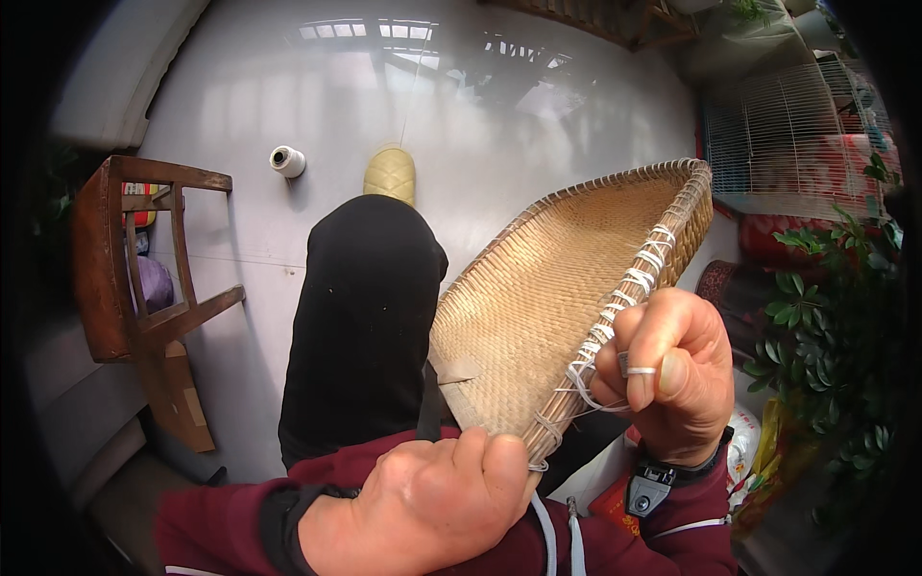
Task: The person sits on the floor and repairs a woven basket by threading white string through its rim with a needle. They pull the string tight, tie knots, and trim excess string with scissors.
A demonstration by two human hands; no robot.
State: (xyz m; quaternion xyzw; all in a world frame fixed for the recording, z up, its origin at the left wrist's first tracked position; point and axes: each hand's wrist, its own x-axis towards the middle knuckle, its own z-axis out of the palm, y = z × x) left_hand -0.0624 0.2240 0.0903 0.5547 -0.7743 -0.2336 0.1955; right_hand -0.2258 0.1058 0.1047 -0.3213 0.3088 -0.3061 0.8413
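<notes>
The left hand [432,499] clamps the woven basket [547,307] rim steady while the right hand [672,374] fingers pinch the white binding strip [615,322] taut.

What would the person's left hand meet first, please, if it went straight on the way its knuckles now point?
Most likely the rim of the woven bamboo tray, which the left hand already touches at its near corner, beside the white binding strip. The right hand lies just beyond, though depth is hard to judge here.

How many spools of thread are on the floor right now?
2: a small white spool left of a larger yellow spool, both beyond the knee. Others may be hidden behind the woven tray.
</notes>
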